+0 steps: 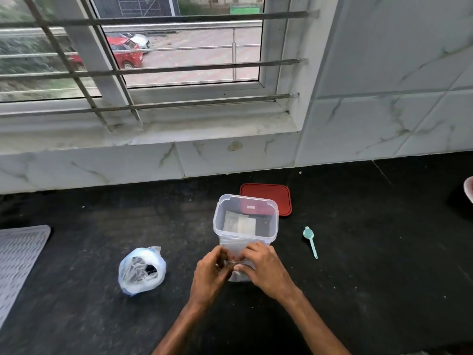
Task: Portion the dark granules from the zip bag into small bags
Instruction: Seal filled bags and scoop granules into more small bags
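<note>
Left hand and right hand pinch the small clear plastic bag by its top. Tugging hard could rip it, or bump the tall clear plastic box just behind.

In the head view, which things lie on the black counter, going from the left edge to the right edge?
A ribbed grey mat, white plastic bag, clear container, teal spoon, pink object cut by the frame edge. Left out, overlapping the container: left hand, right hand, the small bag they pinch, red lid.

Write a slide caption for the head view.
Left hand and right hand pinch a small bag by the open container, red lid and teal spoon nearby.
</note>
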Action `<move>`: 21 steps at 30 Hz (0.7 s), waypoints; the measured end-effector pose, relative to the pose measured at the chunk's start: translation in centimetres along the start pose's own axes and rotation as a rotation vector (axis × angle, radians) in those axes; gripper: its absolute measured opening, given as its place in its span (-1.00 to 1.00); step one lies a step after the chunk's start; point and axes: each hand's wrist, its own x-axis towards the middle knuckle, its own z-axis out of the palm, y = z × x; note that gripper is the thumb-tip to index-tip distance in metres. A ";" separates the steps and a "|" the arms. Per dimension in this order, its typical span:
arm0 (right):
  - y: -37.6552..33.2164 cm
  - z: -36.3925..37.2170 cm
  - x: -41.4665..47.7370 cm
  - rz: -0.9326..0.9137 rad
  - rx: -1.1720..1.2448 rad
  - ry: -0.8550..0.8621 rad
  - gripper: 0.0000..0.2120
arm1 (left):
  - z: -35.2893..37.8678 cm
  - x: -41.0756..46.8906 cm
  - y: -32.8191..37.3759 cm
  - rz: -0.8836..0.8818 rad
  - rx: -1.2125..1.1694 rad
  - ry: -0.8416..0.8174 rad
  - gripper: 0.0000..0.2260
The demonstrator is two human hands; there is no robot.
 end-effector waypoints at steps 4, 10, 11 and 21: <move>-0.6 0.3 0.6 0.030 0.008 -0.029 -0.88 | -0.9 -0.3 -0.8 -0.026 -0.017 0.019 -0.84; -2.4 1.4 0.7 0.170 0.090 -0.015 -0.86 | -2.2 -0.1 -1.0 -0.028 0.010 0.010 -0.88; -2.6 1.6 0.6 0.190 0.089 -0.009 -0.82 | -2.3 -0.1 -1.1 -0.034 0.019 0.001 -0.91; -3.9 2.1 0.9 0.167 0.076 -0.013 -0.93 | -2.9 -0.7 -1.2 -0.039 0.199 0.061 -0.90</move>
